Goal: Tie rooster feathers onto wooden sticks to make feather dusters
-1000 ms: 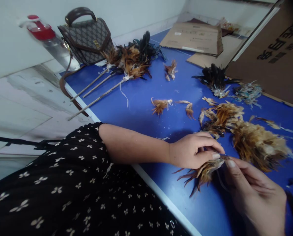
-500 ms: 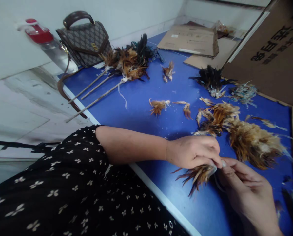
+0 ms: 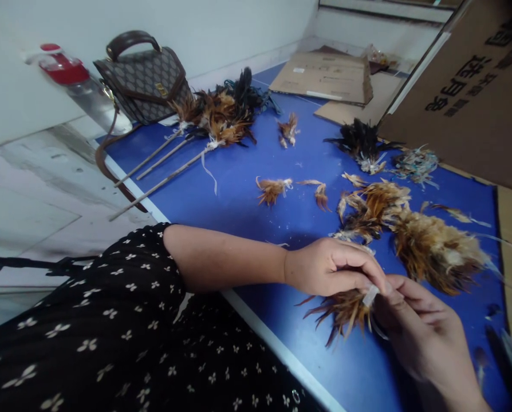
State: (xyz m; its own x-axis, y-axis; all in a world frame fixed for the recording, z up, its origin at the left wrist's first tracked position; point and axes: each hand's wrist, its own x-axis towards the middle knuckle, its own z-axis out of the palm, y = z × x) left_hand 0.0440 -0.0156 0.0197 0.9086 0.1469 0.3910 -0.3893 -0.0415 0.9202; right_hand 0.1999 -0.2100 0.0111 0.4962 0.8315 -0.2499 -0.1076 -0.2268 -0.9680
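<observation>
My left hand (image 3: pixel 335 266) reaches across from the left, its fingers closed over the top of a small bundle of brown feathers (image 3: pixel 342 315) whose tips fan out toward the lower left. A whitish plastic strip (image 3: pixel 370 296) is wrapped at the bundle's bound end. My right hand (image 3: pixel 423 326) meets the left fingertips there, thumb and forefinger pinched on the strip, and a loop of it hangs below. The fingertips partly hide the binding. Just beyond the hands lie a large pile of tan and brown feathers (image 3: pixel 438 249) and a smaller brown cluster (image 3: pixel 380 200).
On the blue table (image 3: pixel 234 194) lie feather dusters on sticks (image 3: pixel 161 183), a small tied feather bunch (image 3: pixel 273 190), black feathers (image 3: pixel 361 143) and tangled strips (image 3: pixel 417 163). A handbag (image 3: pixel 142 80) and water bottle (image 3: pixel 84 86) stand back left. A cardboard box (image 3: pixel 457 97) walls the right.
The whitish strip now shows flat across the bundle's end between my fingertips. Both hands stay together in nearly the same place. The whole view has shifted slightly.
</observation>
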